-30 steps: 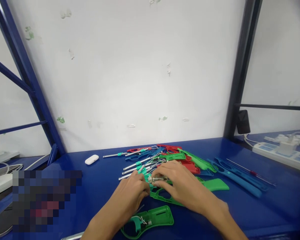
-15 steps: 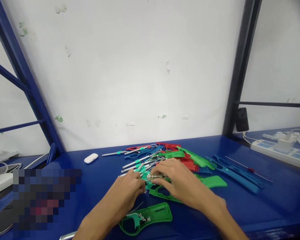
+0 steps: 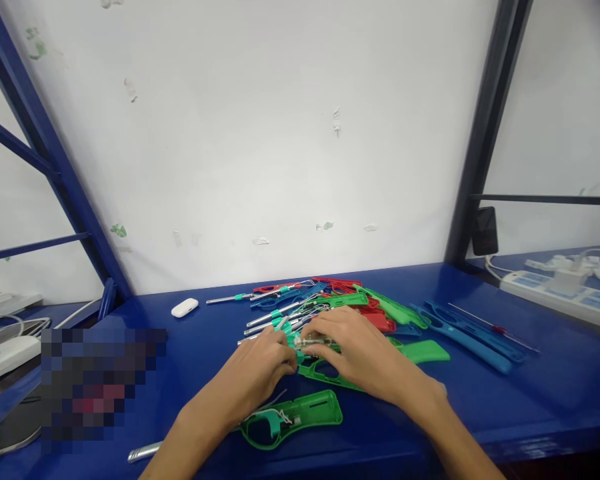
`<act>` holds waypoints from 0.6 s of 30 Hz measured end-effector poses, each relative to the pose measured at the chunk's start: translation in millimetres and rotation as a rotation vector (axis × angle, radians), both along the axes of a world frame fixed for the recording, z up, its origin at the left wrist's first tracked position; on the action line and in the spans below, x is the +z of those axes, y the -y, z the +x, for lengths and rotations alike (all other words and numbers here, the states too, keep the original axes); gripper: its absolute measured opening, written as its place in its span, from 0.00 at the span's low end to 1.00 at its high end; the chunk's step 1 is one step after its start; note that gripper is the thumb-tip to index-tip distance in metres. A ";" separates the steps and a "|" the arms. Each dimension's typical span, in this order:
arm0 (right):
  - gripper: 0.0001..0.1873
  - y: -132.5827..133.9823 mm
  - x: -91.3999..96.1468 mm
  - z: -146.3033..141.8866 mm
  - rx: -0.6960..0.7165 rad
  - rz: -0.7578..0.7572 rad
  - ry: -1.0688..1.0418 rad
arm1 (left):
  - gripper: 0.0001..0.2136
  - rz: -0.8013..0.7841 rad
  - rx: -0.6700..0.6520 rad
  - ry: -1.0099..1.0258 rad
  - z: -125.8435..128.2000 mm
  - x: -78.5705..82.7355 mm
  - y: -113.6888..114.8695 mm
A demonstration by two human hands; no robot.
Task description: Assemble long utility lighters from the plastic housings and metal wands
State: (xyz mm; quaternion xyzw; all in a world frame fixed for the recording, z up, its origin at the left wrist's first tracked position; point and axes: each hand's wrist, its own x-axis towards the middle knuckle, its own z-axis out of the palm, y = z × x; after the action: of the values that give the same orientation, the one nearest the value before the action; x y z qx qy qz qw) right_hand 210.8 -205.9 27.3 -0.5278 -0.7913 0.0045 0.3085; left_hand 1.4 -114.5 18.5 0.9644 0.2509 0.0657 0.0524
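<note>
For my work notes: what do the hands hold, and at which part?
Left hand and right hand pinch a small clear insert at its two ends, above a green shell.

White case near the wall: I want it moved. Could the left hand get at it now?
Probably yes: the white case lies alone on the blue benchtop, nothing between it and the left hand, though that hand is busy at the green housing.
</note>
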 end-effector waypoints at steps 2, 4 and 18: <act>0.05 0.2 0.3 0.2 -0.002 0.002 -0.009 | 0.12 -0.002 0.003 0.014 1.4 -1.0 1.3; 0.05 0.5 0.8 0.6 -0.006 0.006 -0.023 | 0.11 -0.013 0.023 0.061 0.8 0.1 3.1; 0.08 6.3 0.3 -10.2 0.023 -0.016 -0.117 | 0.16 -0.527 0.313 0.760 -18.8 14.0 30.8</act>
State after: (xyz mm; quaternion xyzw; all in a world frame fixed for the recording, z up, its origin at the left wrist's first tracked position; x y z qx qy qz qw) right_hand 200.6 -212.2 27.6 -0.5198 -0.7780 0.0450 0.3499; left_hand -17.4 -145.3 32.5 0.7767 0.3641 0.3546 0.3720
